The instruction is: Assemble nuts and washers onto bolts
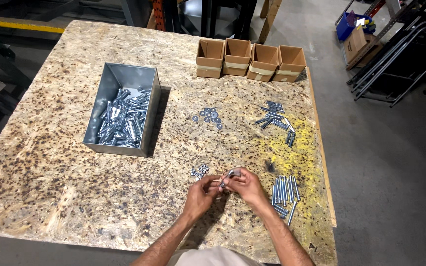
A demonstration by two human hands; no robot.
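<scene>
a: hands first, head view. left hand (202, 193) and right hand (245, 186) meet over the speckled chipboard table (50, 162), fingertips pinched together on a small shiny steel bolt (229, 176) held between them, just above the board.

b: fingers wide or narrow?

a: narrow, both sets closed on the bolt. whether a nut sits on it i cannot tell; it is too small.

b: what lies around?

a: a little cluster of small steel nuts (199, 171) just beside the left hand, a heap of long steel bolts (284, 193) just right of the right hand. further up, a scatter of flat steel washers (209, 116), a pile of shorter dark bolts (276, 120), a grey metal bin of mixed fasteners (123, 112), and four open cardboard boxes (250, 60) in a row at the far edge.

b: step in hand?

a: my judgement: taking apart or sorting one fastener, with piles by kind. the next move calls for a firm twist with the fingertips and a steady counter-grip, then a release onto the matching pile.
</scene>
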